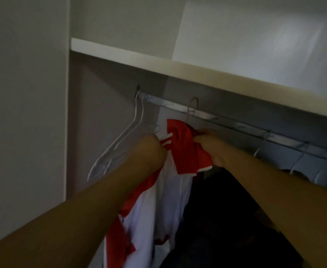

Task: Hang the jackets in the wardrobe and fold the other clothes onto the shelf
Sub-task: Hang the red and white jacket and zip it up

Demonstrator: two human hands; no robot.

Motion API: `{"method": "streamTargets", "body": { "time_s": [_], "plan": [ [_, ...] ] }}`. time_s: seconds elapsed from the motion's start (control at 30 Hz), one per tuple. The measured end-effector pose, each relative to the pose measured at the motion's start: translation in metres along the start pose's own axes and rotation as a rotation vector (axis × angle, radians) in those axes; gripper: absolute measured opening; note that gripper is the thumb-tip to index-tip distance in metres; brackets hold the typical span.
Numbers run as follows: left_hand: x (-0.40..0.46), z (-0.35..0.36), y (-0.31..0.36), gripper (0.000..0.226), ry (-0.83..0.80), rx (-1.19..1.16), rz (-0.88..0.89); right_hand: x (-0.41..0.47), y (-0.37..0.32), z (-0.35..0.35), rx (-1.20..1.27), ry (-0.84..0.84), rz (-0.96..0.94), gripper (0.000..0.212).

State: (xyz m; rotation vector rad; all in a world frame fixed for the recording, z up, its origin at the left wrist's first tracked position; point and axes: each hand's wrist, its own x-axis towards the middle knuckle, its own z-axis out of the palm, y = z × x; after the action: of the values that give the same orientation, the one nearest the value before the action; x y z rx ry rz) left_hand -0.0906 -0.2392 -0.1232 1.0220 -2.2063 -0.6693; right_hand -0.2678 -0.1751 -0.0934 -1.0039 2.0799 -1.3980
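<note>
A red and white jacket (180, 151) hangs from a hanger whose hook (192, 107) is over the metal rail (207, 115) inside the wardrobe. My left hand (156, 146) grips the jacket's left shoulder, its fingers hidden behind the cloth. My right hand (209, 142) pinches the red collar area on the right side. The white body of the jacket drapes down between my forearms. An empty clear hanger (118, 144) hangs at the rail's left end.
A white shelf (178, 68) runs above the rail. Grey garments (303, 163) on hangers fill the rail to the right. Dark clothing (226, 209) lies low under my right arm. The wardrobe's side wall (23, 113) stands at the left.
</note>
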Motion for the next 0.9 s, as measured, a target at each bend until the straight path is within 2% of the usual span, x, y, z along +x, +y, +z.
{"method": "streamTargets", "body": {
  "time_s": [0.07,0.2,0.3,0.4,0.43,0.5,0.57,0.6,0.63,0.67,0.7,0.77,0.83,0.9],
  "plan": [
    [0.019,0.015,0.006,0.025,-0.004,-0.004,-0.008,0.011,0.003,-0.006,-0.017,0.031,0.033,0.011],
    [0.043,0.045,0.007,0.021,-0.073,0.011,0.019,0.019,0.018,-0.004,-0.025,0.103,0.16,0.023],
    [0.045,0.057,-0.007,0.029,-0.097,0.114,-0.041,0.015,0.03,0.01,-0.032,0.085,0.238,0.032],
    [0.04,0.057,-0.023,0.034,-0.074,0.171,-0.008,0.007,0.038,0.023,0.025,0.071,0.262,0.031],
    [0.034,0.054,-0.027,0.034,-0.009,0.226,0.029,0.003,0.04,0.027,0.066,0.07,0.25,0.027],
    [0.016,0.052,-0.038,0.035,0.283,0.423,0.192,-0.004,0.043,0.031,0.146,0.05,0.22,0.019],
    [-0.012,0.061,-0.052,0.041,0.463,0.378,0.415,-0.01,0.042,0.031,0.2,0.024,0.222,0.021],
    [-0.028,0.073,-0.062,0.039,0.446,0.27,0.512,-0.011,0.041,0.031,0.213,0.017,0.229,0.023],
    [-0.044,0.087,-0.073,0.035,0.331,0.155,0.546,-0.01,0.04,0.032,0.216,0.014,0.236,0.024],
    [-0.057,0.104,-0.084,0.032,0.177,0.051,0.474,-0.01,0.037,0.032,0.212,0.015,0.244,0.024],
    [-0.068,0.121,-0.093,0.032,0.005,-0.036,0.322,-0.009,0.035,0.031,0.207,0.022,0.25,0.024],
    [-0.075,0.153,-0.11,0.054,-0.18,-0.091,0.053,-0.01,0.032,0.032,0.204,0.055,0.249,0.02],
    [-0.067,0.178,-0.113,0.075,-0.22,-0.098,-0.058,-0.011,0.031,0.031,0.223,0.082,0.24,0.017],
    [-0.054,0.195,-0.104,0.087,-0.187,-0.154,-0.132,-0.01,0.031,0.032,0.246,0.093,0.23,0.016]
  ]
}}
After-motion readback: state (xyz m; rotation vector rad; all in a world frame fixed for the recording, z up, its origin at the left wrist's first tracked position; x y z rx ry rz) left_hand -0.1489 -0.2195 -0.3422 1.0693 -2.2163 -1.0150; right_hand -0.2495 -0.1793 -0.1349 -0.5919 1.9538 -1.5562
